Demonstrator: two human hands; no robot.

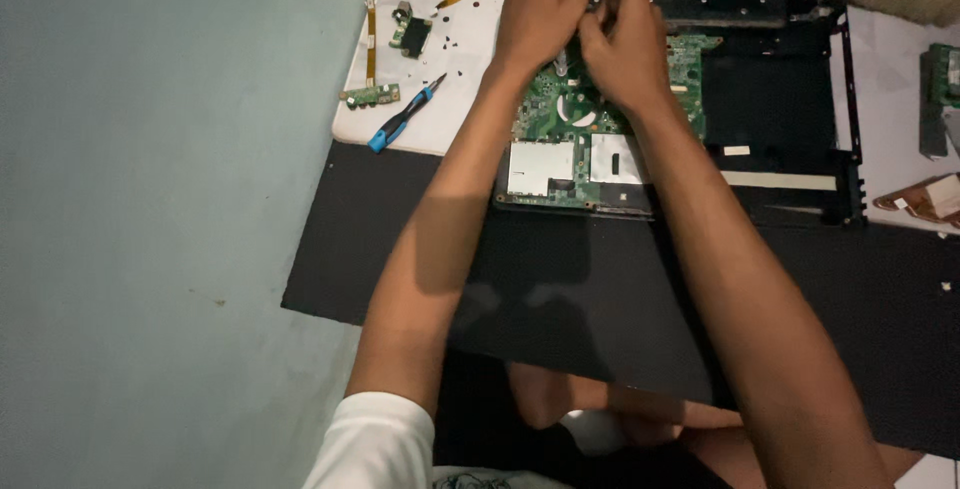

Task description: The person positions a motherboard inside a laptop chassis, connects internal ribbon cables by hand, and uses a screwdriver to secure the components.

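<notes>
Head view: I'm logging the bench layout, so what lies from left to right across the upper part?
Small green board → blue-handled screwdriver → left hand → right hand → black laptop frame → copper-coloured part.

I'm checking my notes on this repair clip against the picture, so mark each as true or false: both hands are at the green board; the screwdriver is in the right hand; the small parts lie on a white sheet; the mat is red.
1. Both the left hand and the right hand are at the green circuit board. True.
2. The blue-handled screwdriver is in the right hand. False: it lies on the white sheet, apart from both hands.
3. Small loose parts lie on the white sheet. True.
4. The mat is red. False: it is black.
</notes>
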